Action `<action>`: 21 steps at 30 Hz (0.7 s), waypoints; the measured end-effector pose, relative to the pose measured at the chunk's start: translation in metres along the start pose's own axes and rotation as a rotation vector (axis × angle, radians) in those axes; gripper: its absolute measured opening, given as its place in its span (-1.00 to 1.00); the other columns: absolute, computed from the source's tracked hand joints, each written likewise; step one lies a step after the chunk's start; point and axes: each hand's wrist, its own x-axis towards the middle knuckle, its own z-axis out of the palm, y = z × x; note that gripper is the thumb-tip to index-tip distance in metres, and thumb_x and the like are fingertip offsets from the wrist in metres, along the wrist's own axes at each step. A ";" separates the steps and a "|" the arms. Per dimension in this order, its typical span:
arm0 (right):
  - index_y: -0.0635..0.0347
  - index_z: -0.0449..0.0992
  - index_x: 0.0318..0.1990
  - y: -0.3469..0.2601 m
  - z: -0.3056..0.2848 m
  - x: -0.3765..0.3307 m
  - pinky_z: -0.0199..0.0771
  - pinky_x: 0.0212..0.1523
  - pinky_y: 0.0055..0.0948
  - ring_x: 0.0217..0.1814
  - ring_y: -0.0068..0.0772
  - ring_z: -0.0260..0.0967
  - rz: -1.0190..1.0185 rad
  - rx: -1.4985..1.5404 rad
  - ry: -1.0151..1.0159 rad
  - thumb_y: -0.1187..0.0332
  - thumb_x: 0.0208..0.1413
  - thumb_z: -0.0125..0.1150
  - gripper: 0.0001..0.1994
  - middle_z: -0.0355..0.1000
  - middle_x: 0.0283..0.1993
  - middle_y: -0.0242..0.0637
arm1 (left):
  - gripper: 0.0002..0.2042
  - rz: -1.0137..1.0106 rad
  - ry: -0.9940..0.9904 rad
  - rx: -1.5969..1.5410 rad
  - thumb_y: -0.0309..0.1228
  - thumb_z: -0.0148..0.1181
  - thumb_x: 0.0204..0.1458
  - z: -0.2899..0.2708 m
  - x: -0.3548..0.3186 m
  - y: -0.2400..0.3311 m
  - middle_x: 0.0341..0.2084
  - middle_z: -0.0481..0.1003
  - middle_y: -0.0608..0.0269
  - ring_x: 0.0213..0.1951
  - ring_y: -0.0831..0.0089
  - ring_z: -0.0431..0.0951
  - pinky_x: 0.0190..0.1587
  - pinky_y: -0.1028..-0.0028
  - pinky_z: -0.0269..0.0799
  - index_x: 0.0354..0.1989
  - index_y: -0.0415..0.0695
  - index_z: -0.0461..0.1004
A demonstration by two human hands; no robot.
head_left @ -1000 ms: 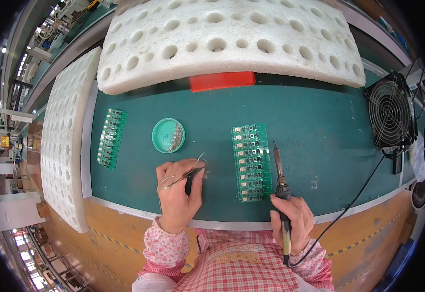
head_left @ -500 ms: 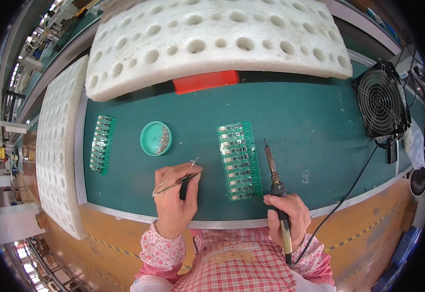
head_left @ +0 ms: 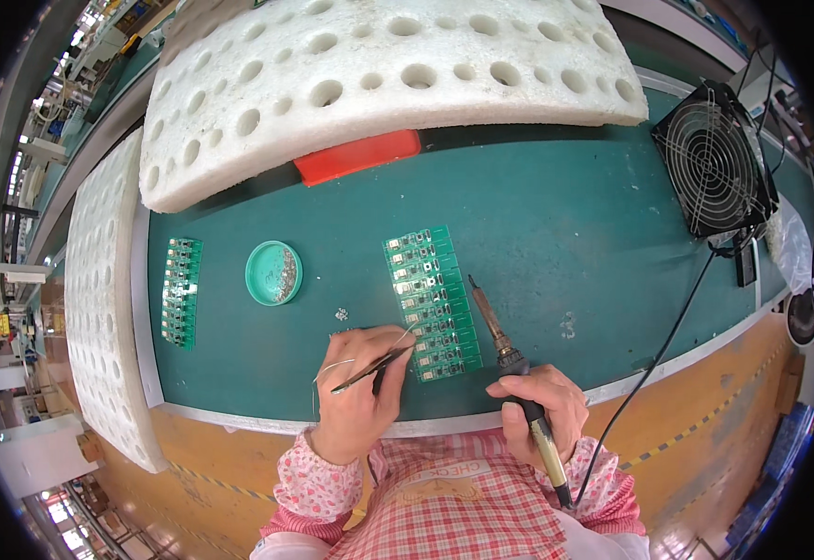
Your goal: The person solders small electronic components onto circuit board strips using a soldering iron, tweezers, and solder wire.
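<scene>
My left hand (head_left: 360, 397) is closed around dark tweezers (head_left: 367, 371), and a thin silvery wire curves out beside them. The tweezer tips reach the lower left edge of a green circuit board panel (head_left: 433, 306) with several rows of small parts. In my right hand (head_left: 551, 411) is a soldering iron (head_left: 493, 327), its tip pointing away from me, just right of the panel. Whether the tip touches anything I cannot tell. Left of the panel, a round turquoise dish (head_left: 256, 280) contains tiny metal parts (head_left: 286, 276). A second green panel (head_left: 181, 294) lies at the far left.
White foam blocks with round holes stand along the back (head_left: 379, 65) and left side (head_left: 104, 280). A red tray (head_left: 358, 157) pokes out under the back block. At right stands a black fan (head_left: 715, 163); the iron's cable (head_left: 654, 359) crosses the table edge. Small clear bits (head_left: 341, 315) lie near the dish.
The whole view has shifted a little. My left hand has moved right with the tweezers, up to the panel's left edge. The iron stays beside the panel's right side.
</scene>
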 end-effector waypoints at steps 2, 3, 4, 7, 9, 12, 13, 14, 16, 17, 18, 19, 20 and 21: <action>0.29 0.48 -0.05 0.000 0.000 0.001 0.55 -0.39 -0.30 -0.42 -0.22 0.52 -0.006 0.007 -0.001 0.54 0.06 0.35 -0.71 0.56 -0.30 -0.19 | -0.79 0.024 -0.009 0.018 -0.70 0.29 -0.02 -0.001 0.001 0.001 -0.26 0.62 0.13 -0.24 0.22 0.56 -0.15 0.36 0.45 -0.20 -0.22 0.56; 0.29 0.48 -0.05 0.000 0.000 0.001 0.55 -0.39 -0.30 -0.42 -0.22 0.52 -0.002 0.009 0.001 0.54 0.06 0.35 -0.71 0.56 -0.30 -0.19 | -0.79 0.023 -0.013 0.018 -0.70 0.29 -0.02 -0.001 0.001 0.001 -0.26 0.62 0.13 -0.24 0.22 0.56 -0.15 0.36 0.45 -0.20 -0.22 0.56; 0.30 0.48 -0.05 0.001 0.001 0.002 0.54 -0.40 -0.31 -0.43 -0.22 0.51 -0.008 0.015 0.009 0.54 0.06 0.35 -0.71 0.56 -0.31 -0.19 | -0.79 0.018 -0.013 0.023 -0.69 0.29 -0.02 -0.001 0.001 0.000 -0.26 0.62 0.13 -0.24 0.21 0.56 -0.16 0.36 0.46 -0.19 -0.22 0.56; 0.30 0.49 -0.06 0.002 0.002 0.001 0.53 -0.41 -0.31 -0.44 -0.22 0.51 -0.017 0.017 0.024 0.53 0.06 0.35 -0.71 0.56 -0.33 -0.19 | -0.78 0.019 -0.020 0.032 -0.69 0.29 -0.02 -0.001 0.002 0.001 -0.26 0.62 0.13 -0.24 0.21 0.57 -0.16 0.36 0.46 -0.19 -0.21 0.56; 0.31 0.49 -0.06 0.002 0.003 0.001 0.53 -0.42 -0.31 -0.45 -0.22 0.50 -0.021 0.018 0.029 0.53 0.06 0.35 -0.72 0.56 -0.33 -0.19 | -0.78 0.021 -0.024 0.041 -0.69 0.30 -0.02 -0.001 0.002 0.000 -0.27 0.62 0.13 -0.24 0.20 0.57 -0.16 0.36 0.46 -0.19 -0.21 0.56; 0.31 0.49 -0.07 0.002 0.002 0.000 0.53 -0.42 -0.31 -0.46 -0.22 0.50 -0.027 0.017 0.026 0.52 0.06 0.36 -0.72 0.55 -0.34 -0.19 | -0.78 0.025 -0.012 0.036 -0.69 0.30 -0.02 0.000 0.001 -0.001 -0.27 0.62 0.13 -0.24 0.20 0.57 -0.16 0.36 0.46 -0.19 -0.20 0.56; 0.31 0.49 -0.07 0.002 0.001 -0.001 0.53 -0.42 -0.31 -0.45 -0.22 0.51 -0.022 0.020 0.024 0.52 0.06 0.36 -0.72 0.55 -0.34 -0.19 | -0.78 0.026 -0.013 0.031 -0.69 0.30 -0.02 0.001 0.001 -0.001 -0.26 0.62 0.13 -0.24 0.20 0.57 -0.16 0.36 0.46 -0.18 -0.20 0.55; 0.31 0.50 -0.07 0.002 0.001 -0.001 0.53 -0.41 -0.32 -0.43 -0.22 0.51 -0.018 0.024 0.021 0.52 0.07 0.36 -0.73 0.55 -0.34 -0.19 | -0.78 0.025 -0.013 0.027 -0.69 0.30 -0.02 0.001 0.001 -0.001 -0.26 0.62 0.13 -0.24 0.20 0.57 -0.16 0.36 0.47 -0.18 -0.21 0.55; 0.30 0.48 -0.06 0.001 0.001 -0.001 0.54 -0.42 -0.32 -0.45 -0.23 0.52 -0.006 0.058 0.021 0.51 0.08 0.35 -0.73 0.55 -0.37 -0.20 | -0.78 0.027 -0.015 0.028 -0.68 0.30 -0.02 0.000 0.001 -0.001 -0.26 0.62 0.13 -0.24 0.20 0.57 -0.16 0.35 0.46 -0.18 -0.20 0.55; 0.29 0.47 -0.05 0.001 0.001 0.000 0.54 -0.43 -0.33 -0.46 -0.25 0.53 0.005 0.093 0.020 0.51 0.09 0.34 -0.73 0.56 -0.40 -0.21 | -0.78 0.028 -0.018 0.031 -0.68 0.30 -0.02 0.000 0.001 -0.001 -0.26 0.62 0.13 -0.24 0.20 0.57 -0.16 0.35 0.46 -0.18 -0.20 0.55; 0.29 0.47 -0.05 0.001 0.001 -0.002 0.54 -0.43 -0.33 -0.46 -0.25 0.53 0.004 0.094 0.020 0.51 0.09 0.34 -0.73 0.56 -0.40 -0.21 | -0.78 0.028 -0.017 0.031 -0.68 0.30 -0.02 0.000 0.001 -0.001 -0.26 0.62 0.13 -0.24 0.20 0.57 -0.16 0.35 0.46 -0.18 -0.20 0.55; 0.28 0.44 -0.03 0.001 0.002 -0.004 0.55 -0.44 -0.34 -0.48 -0.27 0.53 0.033 0.179 0.033 0.51 0.11 0.33 -0.72 0.57 -0.41 -0.22 | -0.78 0.022 -0.023 0.031 -0.68 0.30 -0.01 -0.001 0.000 -0.001 -0.26 0.62 0.13 -0.24 0.19 0.57 -0.16 0.34 0.46 -0.18 -0.20 0.55; 0.27 0.41 -0.01 0.001 0.002 -0.005 0.56 -0.44 -0.36 -0.51 -0.29 0.53 0.061 0.262 0.045 0.51 0.13 0.31 -0.71 0.58 -0.43 -0.24 | -0.78 0.017 -0.029 0.029 -0.67 0.30 -0.01 -0.001 0.001 -0.001 -0.26 0.62 0.13 -0.24 0.19 0.57 -0.16 0.34 0.46 -0.18 -0.20 0.55; 0.27 0.41 -0.01 0.001 0.001 -0.005 0.56 -0.44 -0.36 -0.51 -0.29 0.53 0.059 0.261 0.044 0.51 0.13 0.31 -0.71 0.58 -0.43 -0.24 | -0.78 0.017 -0.026 0.029 -0.67 0.30 -0.01 -0.002 0.001 -0.001 -0.26 0.62 0.13 -0.24 0.19 0.57 -0.16 0.34 0.46 -0.18 -0.20 0.55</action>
